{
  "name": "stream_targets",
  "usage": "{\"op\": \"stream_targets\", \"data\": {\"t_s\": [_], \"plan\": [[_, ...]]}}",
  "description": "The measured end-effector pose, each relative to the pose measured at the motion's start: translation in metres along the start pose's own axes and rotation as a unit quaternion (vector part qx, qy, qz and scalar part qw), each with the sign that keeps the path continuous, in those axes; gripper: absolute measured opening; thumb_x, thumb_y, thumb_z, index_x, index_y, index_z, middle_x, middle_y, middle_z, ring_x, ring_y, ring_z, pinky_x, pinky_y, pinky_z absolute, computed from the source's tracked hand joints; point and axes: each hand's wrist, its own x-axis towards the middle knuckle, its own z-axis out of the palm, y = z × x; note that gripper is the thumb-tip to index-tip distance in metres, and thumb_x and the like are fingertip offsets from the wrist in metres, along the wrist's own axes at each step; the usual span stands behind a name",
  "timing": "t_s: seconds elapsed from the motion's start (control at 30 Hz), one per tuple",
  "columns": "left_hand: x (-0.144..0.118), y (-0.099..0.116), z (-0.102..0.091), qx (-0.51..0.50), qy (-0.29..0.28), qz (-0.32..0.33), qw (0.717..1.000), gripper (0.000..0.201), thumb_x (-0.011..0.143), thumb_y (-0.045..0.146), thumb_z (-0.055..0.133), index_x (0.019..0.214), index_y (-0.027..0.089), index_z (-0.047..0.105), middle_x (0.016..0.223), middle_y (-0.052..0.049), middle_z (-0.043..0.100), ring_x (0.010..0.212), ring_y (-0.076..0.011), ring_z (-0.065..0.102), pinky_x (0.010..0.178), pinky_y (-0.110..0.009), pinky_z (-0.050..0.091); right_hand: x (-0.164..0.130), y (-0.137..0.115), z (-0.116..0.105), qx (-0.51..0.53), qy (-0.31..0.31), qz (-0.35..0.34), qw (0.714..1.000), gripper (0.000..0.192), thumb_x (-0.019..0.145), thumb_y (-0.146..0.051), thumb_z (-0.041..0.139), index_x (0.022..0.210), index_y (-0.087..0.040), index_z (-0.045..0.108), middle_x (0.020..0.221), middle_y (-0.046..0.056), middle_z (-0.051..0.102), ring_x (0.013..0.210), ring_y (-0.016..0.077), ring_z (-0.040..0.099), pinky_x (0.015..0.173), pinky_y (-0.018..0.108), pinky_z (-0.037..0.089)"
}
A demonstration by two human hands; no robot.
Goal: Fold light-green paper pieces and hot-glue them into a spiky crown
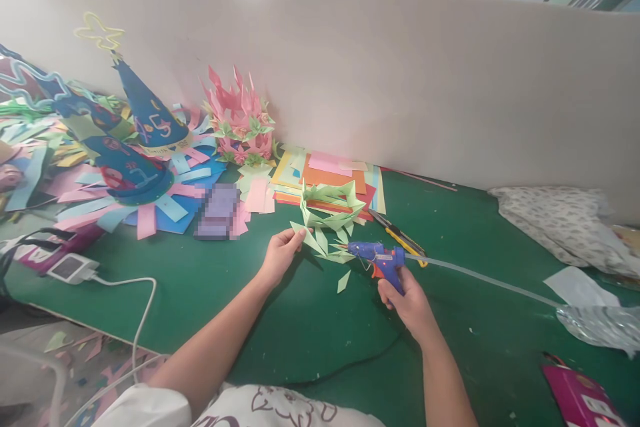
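My left hand (284, 252) pinches a folded light-green paper leaf (311, 240) between thumb and fingers. In my right hand (407, 295) is a blue glue gun (373, 252), its tip pointing left at the green paper pieces. A long clear glue stick (480, 277) runs out of its back end. Just beyond the hands stands a ring of folded light-green paper (333, 217); whether the pinched leaf is joined to it I cannot tell. One loose green paper diamond (343, 281) lies nearer to me. A yellow box cutter (400, 240) rests behind the glue gun.
Coloured paper sheets (287, 177) are stacked behind the ring. Pink paper crowns (243, 123) and blue cone hats (150, 110) stand at the left. A blurred phone (217, 212), a white charger (73, 268) with its cable, and a patterned cloth (555, 220) lie on the green table (460, 353).
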Motion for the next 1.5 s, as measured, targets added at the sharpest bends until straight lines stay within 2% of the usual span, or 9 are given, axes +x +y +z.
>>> {"op": "stream_targets", "data": {"t_s": [0.13, 0.3, 0.47, 0.6, 0.77, 0.93, 1.1, 1.33, 1.5], "plan": [[-0.001, 0.002, 0.004, -0.053, -0.001, 0.024, 0.998, 0.033, 0.071, 0.048, 0.066, 0.073, 0.016, 0.058, 0.059, 0.005, 0.045, 0.054, -0.0069, 0.039, 0.054, -0.021, 0.031, 0.002, -0.001, -0.006, -0.006, 0.065, 0.002, 0.998, 0.043, 0.075, -0.055, 0.059, 0.099, -0.020, 0.051, 0.064, 0.000, 0.059, 0.055, 0.0154, 0.054, 0.051, 0.026, 0.044], [-0.002, 0.002, 0.007, -0.081, -0.005, 0.020, 0.997, 0.034, 0.069, 0.046, 0.068, 0.072, 0.017, 0.051, 0.060, 0.006, 0.048, 0.053, -0.0060, 0.042, 0.054, -0.020, 0.036, 0.005, 0.004, -0.019, -0.208, 0.151, -0.060, 0.965, 0.038, 0.079, -0.055, 0.053, 0.088, -0.019, 0.063, 0.087, 0.009, 0.066, 0.075, 0.0223, 0.059, 0.064, 0.031, 0.045], [-0.003, -0.002, 0.009, -0.094, -0.023, 0.024, 0.995, 0.037, 0.066, 0.043, 0.073, 0.073, 0.017, 0.048, 0.060, 0.007, 0.048, 0.050, -0.0047, 0.042, 0.050, -0.018, 0.034, 0.006, 0.007, -0.023, -0.316, 0.184, -0.042, 0.930, 0.047, 0.079, -0.061, 0.048, 0.083, -0.018, 0.065, 0.079, 0.010, 0.065, 0.066, 0.0222, 0.058, 0.056, 0.030, 0.041], [-0.005, -0.005, 0.011, -0.087, -0.046, 0.035, 0.995, 0.036, 0.067, 0.038, 0.073, 0.069, 0.017, 0.044, 0.055, 0.008, 0.044, 0.049, -0.0042, 0.040, 0.049, -0.018, 0.031, 0.004, -0.011, -0.014, -0.328, 0.264, -0.056, 0.905, 0.045, 0.077, -0.061, 0.050, 0.079, -0.018, 0.061, 0.072, 0.010, 0.064, 0.065, 0.0233, 0.058, 0.057, 0.032, 0.041], [-0.008, -0.008, 0.014, -0.070, -0.096, 0.055, 0.991, 0.032, 0.068, 0.037, 0.073, 0.069, 0.015, 0.050, 0.059, 0.005, 0.049, 0.053, -0.0052, 0.042, 0.051, -0.018, 0.032, 0.011, -0.056, 0.018, -0.231, 0.053, -0.129, 0.963, 0.039, 0.086, -0.052, 0.044, 0.093, -0.021, 0.066, 0.086, 0.008, 0.067, 0.066, 0.0185, 0.057, 0.060, 0.030, 0.044], [-0.011, -0.010, 0.013, -0.009, -0.135, 0.071, 0.988, 0.026, 0.070, 0.036, 0.071, 0.073, 0.014, 0.059, 0.067, 0.001, 0.056, 0.058, -0.0072, 0.047, 0.055, -0.020, 0.036, 0.031, -0.087, 0.052, -0.163, -0.077, -0.125, 0.976, 0.036, 0.083, -0.050, 0.051, 0.092, -0.020, 0.069, 0.085, 0.005, 0.069, 0.070, 0.0179, 0.060, 0.063, 0.028, 0.046], [-0.008, -0.004, 0.011, -0.062, -0.121, 0.041, 0.990, 0.029, 0.074, 0.041, 0.067, 0.080, 0.014, 0.060, 0.071, -0.002, 0.061, 0.058, -0.0090, 0.053, 0.058, -0.023, 0.043, 0.051, -0.098, 0.057, -0.142, -0.113, -0.129, 0.975, 0.033, 0.082, -0.047, 0.052, 0.080, -0.019, 0.068, 0.073, 0.002, 0.068, 0.065, 0.0167, 0.059, 0.057, 0.026, 0.043], [0.004, -0.004, 0.003, -0.168, 0.058, 0.004, 0.984, 0.025, 0.077, 0.036, 0.063, 0.090, 0.016, 0.056, 0.091, -0.004, 0.061, 0.066, -0.0070, 0.056, 0.065, -0.022, 0.047, 0.078, -0.110, 0.063, -0.129, -0.103, -0.153, 0.974, 0.026, 0.080, -0.042, 0.056, 0.072, -0.021, 0.069, 0.112, 0.005, 0.066, 0.084, 0.0195, 0.062, 0.071, 0.030, 0.047], [0.006, -0.012, 0.006, -0.175, 0.082, -0.039, 0.980, 0.033, 0.074, 0.024, 0.067, 0.103, 0.017, 0.053, 0.123, -0.010, 0.051, 0.079, -0.0099, 0.062, 0.073, -0.025, 0.050, 0.090, -0.116, 0.077, -0.076, -0.170, -0.106, 0.977, 0.024, 0.078, -0.041, 0.058, 0.072, -0.020, 0.066, 0.115, 0.007, 0.065, 0.089, 0.0211, 0.064, 0.077, 0.033, 0.048]]}}
